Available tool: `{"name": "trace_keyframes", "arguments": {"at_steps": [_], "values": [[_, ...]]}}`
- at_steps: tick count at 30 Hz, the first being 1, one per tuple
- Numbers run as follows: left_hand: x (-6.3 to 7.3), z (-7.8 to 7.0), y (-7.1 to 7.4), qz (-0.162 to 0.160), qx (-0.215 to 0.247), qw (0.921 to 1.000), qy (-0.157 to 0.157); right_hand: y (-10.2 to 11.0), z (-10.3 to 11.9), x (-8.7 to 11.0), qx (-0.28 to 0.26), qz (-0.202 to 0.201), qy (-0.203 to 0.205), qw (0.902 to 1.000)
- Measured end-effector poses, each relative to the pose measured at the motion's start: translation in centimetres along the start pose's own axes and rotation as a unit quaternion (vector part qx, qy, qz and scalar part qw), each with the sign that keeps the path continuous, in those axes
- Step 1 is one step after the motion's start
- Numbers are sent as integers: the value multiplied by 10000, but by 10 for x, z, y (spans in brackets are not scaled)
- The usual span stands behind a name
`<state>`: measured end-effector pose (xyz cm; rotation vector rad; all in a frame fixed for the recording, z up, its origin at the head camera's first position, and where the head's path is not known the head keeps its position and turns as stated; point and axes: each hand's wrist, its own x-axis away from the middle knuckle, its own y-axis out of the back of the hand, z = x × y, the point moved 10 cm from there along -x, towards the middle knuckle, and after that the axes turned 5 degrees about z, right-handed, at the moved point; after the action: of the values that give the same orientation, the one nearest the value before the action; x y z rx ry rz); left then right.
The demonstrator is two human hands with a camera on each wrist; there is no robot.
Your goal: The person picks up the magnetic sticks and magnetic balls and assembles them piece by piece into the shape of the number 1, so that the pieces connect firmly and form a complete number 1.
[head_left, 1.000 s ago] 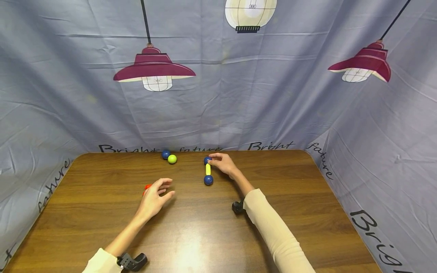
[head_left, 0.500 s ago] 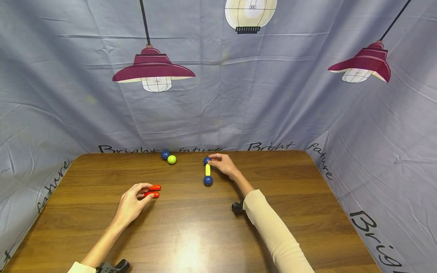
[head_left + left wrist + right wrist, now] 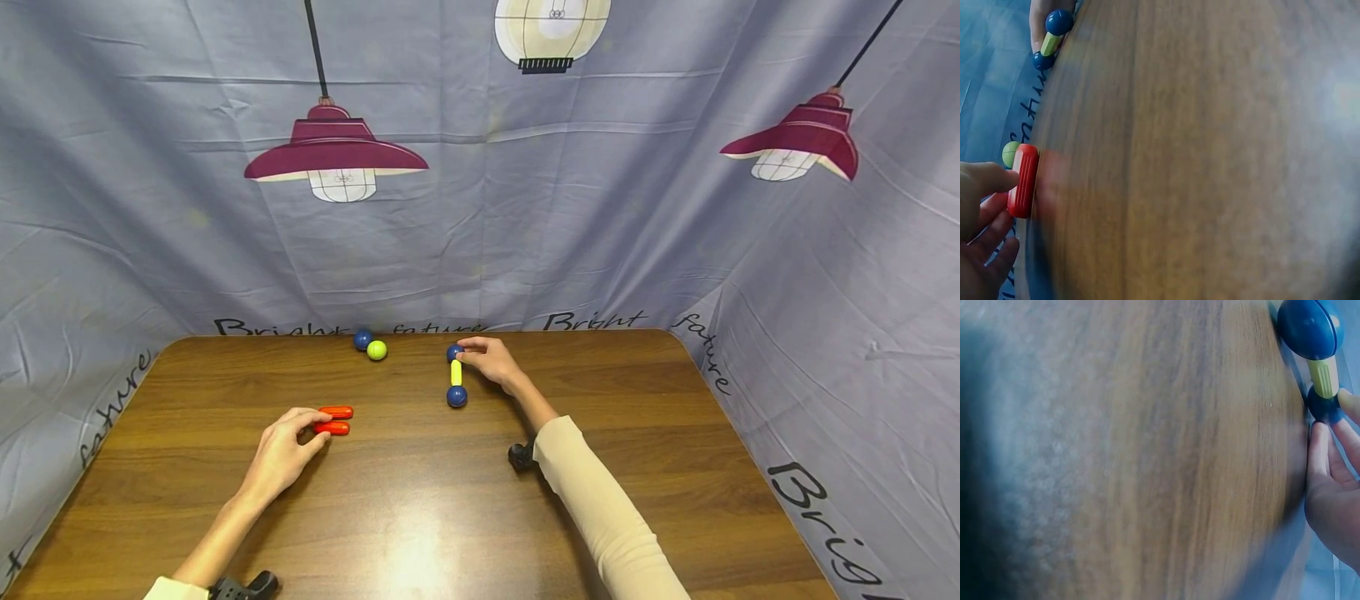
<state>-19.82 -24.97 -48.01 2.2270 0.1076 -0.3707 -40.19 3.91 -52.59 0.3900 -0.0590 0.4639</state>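
Two red grooved rods (image 3: 337,428) lie side by side on the table, left of the middle. My left hand (image 3: 283,450) reaches them from the left, thumb and index finger pinching the nearer rod by its left end. In the left wrist view the thumb lies against a red rod (image 3: 1024,187). My right hand (image 3: 491,363) holds the far blue ball (image 3: 454,353) of a dumbbell shape between thumb and fingers. A yellow rod (image 3: 456,373) joins that ball to a nearer blue ball (image 3: 457,396). In the right wrist view the fingers partly cover the held ball (image 3: 1322,406).
A loose blue ball (image 3: 363,339) and a yellow-green ball (image 3: 377,350) sit close together at the back edge, left of the middle. The brown wooden table (image 3: 600,367) ends at a grey-blue printed curtain (image 3: 480,233) behind and at both sides.
My left hand has drawn back to the left and toward me, bringing both red rods into sight, and its fingers have closed at the nearer one. My right hand keeps its place on the ball.
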Motion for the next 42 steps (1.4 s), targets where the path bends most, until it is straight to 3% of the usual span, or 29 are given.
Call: {"name": "trace_keyframes", "arguments": {"at_steps": [6, 10, 14, 19, 25, 34, 39, 42], "values": [[0, -7, -6, 158, -562, 9975, -403, 1, 0, -1, -11, -42, -22, 10000], [-1, -8, -8, 309, -748, 9959, -402, 1, 0, -1, -6, -51, -34, 10000], [-1, -10, -8, 402, -802, 9953, -362, 0, 0, -1, -2, -28, -26, 10000], [-1, -17, -9, 238, -692, 9958, -554, 0, 0, -1, 39, -23, -22, 10000], [-4, -30, -15, -28, -219, 9974, -685, 0, -1, -2, 77, -16, -23, 10000], [-14, -50, -35, 229, 751, 9953, -563, -4, 1, -1, -127, 74, 36, 9999], [-23, -57, -52, 557, 1218, 9909, -147, -3, 0, -2, -240, 21, 71, 9997], [-29, -61, -65, 866, 1634, 9824, 274, 0, 0, -1, -55, -57, 69, 9999]]}}
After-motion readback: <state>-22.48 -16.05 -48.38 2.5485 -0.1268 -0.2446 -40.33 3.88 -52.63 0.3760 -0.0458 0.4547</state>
